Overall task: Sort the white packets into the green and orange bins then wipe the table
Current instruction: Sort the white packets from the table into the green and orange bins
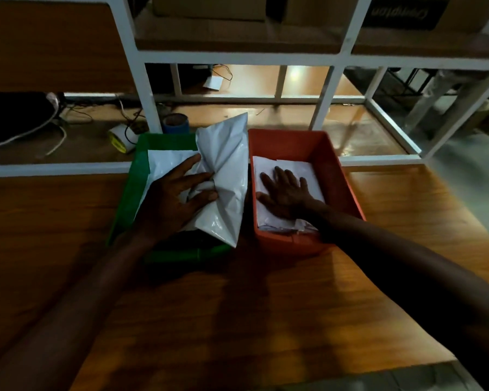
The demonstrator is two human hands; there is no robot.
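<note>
While the large crumpled white plastic mailer packet [223,176] stands half out of the green plastic bin [137,182] at centre frame, the left hand [175,198] grips it at its bunched middle, fingers and thumb curled into the creased film, so the packet's long axis runs from the near lower edge of the bin up and away toward the top of the frame, tilted slightly to the right over the bin's right wall. Beneath it lies a flatter white packet [164,162] already inside the green bin, toward its far left corner. The held packet sits directly under and to the right of the grip, with its upper end poking above the rim and its lower end hanging over the near right corner, so I judge that the coming move is a push down and to the left, laying that long axis flat along the bin's length. The left hand is plainly the nearer one for this. To the right of centre, the right hand [287,193] lies flat with fingers spread and straight, pressing on the stack of flat white paper packets [283,167] inside the orange plastic bin [345,179], holding nothing. Both bins stand side by side, nearly touching, on the brown wooden table [237,320], and no loose packets show on its surface.
</note>
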